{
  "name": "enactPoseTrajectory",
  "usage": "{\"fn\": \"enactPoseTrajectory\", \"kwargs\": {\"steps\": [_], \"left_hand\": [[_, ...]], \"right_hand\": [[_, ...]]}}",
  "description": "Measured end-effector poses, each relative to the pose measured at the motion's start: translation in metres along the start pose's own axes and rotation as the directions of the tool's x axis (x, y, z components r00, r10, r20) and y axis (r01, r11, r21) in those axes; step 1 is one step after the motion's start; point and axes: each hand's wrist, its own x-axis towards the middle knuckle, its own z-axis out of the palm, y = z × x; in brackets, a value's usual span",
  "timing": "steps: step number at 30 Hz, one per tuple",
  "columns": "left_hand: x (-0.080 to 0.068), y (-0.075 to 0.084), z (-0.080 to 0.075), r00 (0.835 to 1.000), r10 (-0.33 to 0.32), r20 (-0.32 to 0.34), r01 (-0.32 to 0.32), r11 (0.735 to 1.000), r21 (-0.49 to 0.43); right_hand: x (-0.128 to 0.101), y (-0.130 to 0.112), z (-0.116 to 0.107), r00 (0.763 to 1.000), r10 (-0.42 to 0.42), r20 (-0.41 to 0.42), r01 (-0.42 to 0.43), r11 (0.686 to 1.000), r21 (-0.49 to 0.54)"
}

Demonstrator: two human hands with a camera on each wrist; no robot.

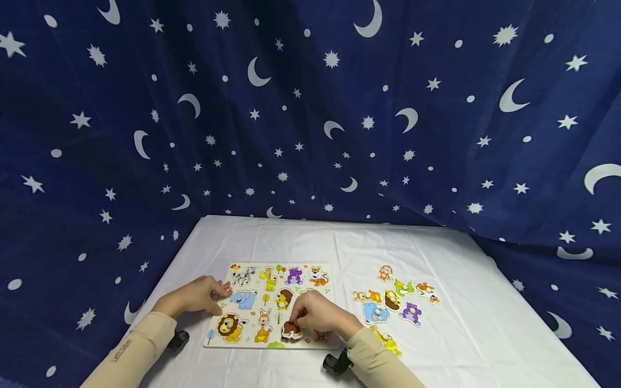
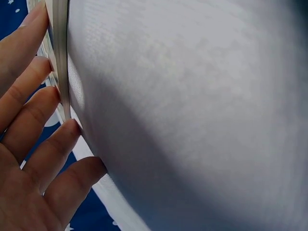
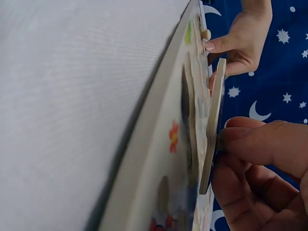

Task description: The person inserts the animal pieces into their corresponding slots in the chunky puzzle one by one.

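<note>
A wooden animal puzzle board [image 1: 247, 344] lies on the white cloth, with pictures such as a lion [image 1: 230, 327] and a kangaroo [image 1: 263, 326] on it. My right hand [image 1: 317, 314] pinches a brown animal puzzle piece [image 1: 292, 332] between thumb and fingers. In the right wrist view, that piece [image 3: 212, 130] stands on edge, tilted and slightly apart from a recess in the board [image 3: 144, 173]. At the board's left edge, my left hand [image 1: 199, 295] touches the side with extended fingers; its fingertips [image 2: 49, 96] meet the edge in the left wrist view.
Right of the board lie several loose pieces: a monkey [image 1: 385, 273], a green animal [image 1: 404, 288], a tiger [image 1: 428, 292], a hedgehog [image 1: 392, 300], a blue elephant [image 1: 375, 313], a purple hippo [image 1: 411, 313] and a giraffe [image 1: 385, 340]. A starry blue curtain [image 1: 310, 156] hangs behind.
</note>
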Motion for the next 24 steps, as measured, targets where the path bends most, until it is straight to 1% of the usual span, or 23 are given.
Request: {"fn": "enactPoseTrajectory", "kwargs": {"steps": [5,11,14,22,24], "left_hand": [[-0.0010,0.0032,0.0001,1.000,-0.005,0.006,0.005,1.000,0.002],[-0.0007,0.0050,0.0001,1.000,0.001,0.012,-0.001,1.000,0.006],[-0.0003,0.0044,0.0004,1.000,-0.012,0.009,0.012,1.000,-0.001],[0.0005,0.0036,-0.0020,1.000,-0.007,0.017,0.006,1.000,0.010],[0.0007,0.0029,-0.0030,1.000,0.000,0.021,0.000,1.000,0.014]], "right_hand": [[-0.0018,0.0029,0.0018,1.000,0.008,0.005,-0.008,1.000,0.004],[-0.0028,0.0073,0.0046,1.000,-0.011,0.007,0.011,1.000,-0.001],[-0.0028,0.0080,0.0053,1.000,-0.011,0.008,0.011,1.000,-0.005],[0.0004,0.0060,0.0073,1.000,0.025,0.010,-0.025,0.998,-0.054],[0.0013,0.0048,0.0068,0.999,0.034,0.013,-0.033,0.998,-0.048]]}}
